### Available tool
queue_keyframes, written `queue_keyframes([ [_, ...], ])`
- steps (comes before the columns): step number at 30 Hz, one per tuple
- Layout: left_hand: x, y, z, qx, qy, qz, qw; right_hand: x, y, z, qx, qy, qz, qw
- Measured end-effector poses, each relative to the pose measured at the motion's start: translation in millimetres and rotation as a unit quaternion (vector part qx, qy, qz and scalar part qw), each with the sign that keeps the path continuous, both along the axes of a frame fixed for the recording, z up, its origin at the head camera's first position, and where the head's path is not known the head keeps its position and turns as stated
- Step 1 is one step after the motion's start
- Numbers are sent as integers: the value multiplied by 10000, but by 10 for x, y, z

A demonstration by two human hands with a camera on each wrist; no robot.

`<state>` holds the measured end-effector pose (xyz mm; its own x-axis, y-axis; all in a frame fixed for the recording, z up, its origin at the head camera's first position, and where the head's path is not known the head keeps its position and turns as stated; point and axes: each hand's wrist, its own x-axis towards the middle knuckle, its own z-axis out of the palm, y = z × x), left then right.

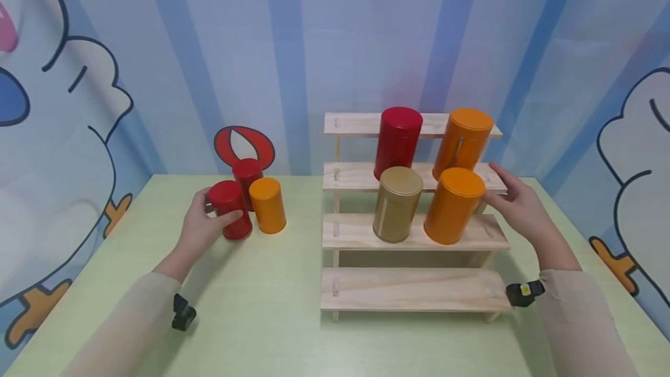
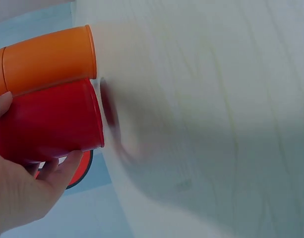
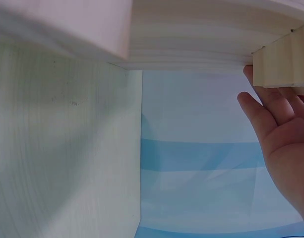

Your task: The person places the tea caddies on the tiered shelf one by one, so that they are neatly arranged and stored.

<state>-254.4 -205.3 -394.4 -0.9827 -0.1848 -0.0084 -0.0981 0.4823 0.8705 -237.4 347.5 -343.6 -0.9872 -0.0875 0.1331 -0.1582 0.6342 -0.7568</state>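
My left hand [image 1: 201, 226] grips a red canister [image 2: 50, 121] round its side, thumb across the front. The canister's base is close over the tabletop, its shadow just beside it in the left wrist view. Beside it stand an orange canister [image 1: 268, 207] and another red canister [image 1: 248, 173], partly hidden behind it. At the right end of the wooden tiered rack [image 1: 413, 290], my right hand [image 1: 518, 208] touches the shelf end with extended fingers, some hidden behind a wooden piece [image 3: 278, 62] in the right wrist view. Its thumb reaches close to an orange canister [image 1: 454, 207] on the rack.
A gold canister [image 1: 398, 205] shares the lower occupied step with that orange one. Above them stand a red canister [image 1: 399, 141] and an orange canister [image 1: 463, 141]. A striped cartoon backdrop [image 1: 345, 39] rises behind the pale green table [image 1: 272, 307].
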Motion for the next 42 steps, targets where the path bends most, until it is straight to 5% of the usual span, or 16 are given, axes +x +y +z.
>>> queue_keyframes([
  [15, 300, -10, 185, -184, 197, -658, 9975, 6, -3, 4, 10, -37, -20, 10000],
  [25, 596, 233, 407, -278, 341, -1301, 9905, 5, -3, 13, 28, -45, -79, 10000],
  [35, 872, 548, 573, 321, 366, -2096, 9766, 7, 2, 2, -5, -40, -10, 10000],
  [42, 986, 712, 656, 509, 352, -2356, 9699, 4, -4, -3, 39, -17, -17, 10000],
])
